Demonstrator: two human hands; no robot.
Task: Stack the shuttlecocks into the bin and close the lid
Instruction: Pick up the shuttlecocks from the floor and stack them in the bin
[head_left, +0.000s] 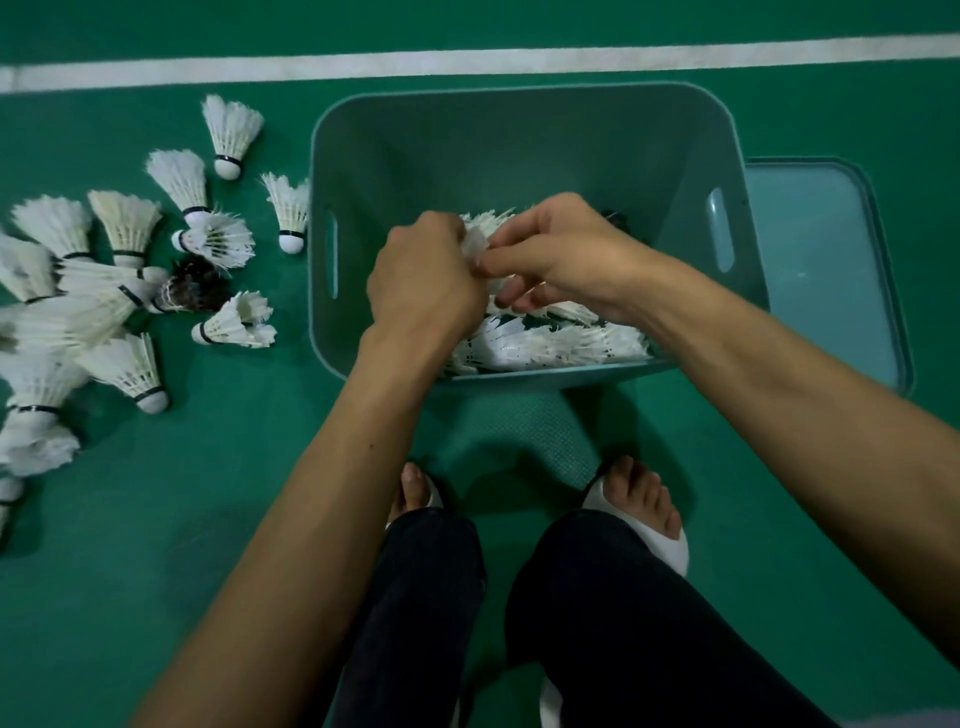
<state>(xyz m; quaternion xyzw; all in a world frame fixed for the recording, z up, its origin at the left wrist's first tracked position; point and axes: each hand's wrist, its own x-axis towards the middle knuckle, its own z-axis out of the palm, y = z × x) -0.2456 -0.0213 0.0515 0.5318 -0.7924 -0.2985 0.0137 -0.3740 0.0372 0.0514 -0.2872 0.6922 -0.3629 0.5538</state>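
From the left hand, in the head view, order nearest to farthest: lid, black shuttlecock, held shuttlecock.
1. The held shuttlecock, pinched by the left hand.
2. The black shuttlecock, left of the bin.
3. The lid, right of the bin.

Both forearms reach forward and converge; the left hand (423, 275) and right hand (561, 249) meet, fingers curled, pinching one shuttlecock (475, 243) between them.
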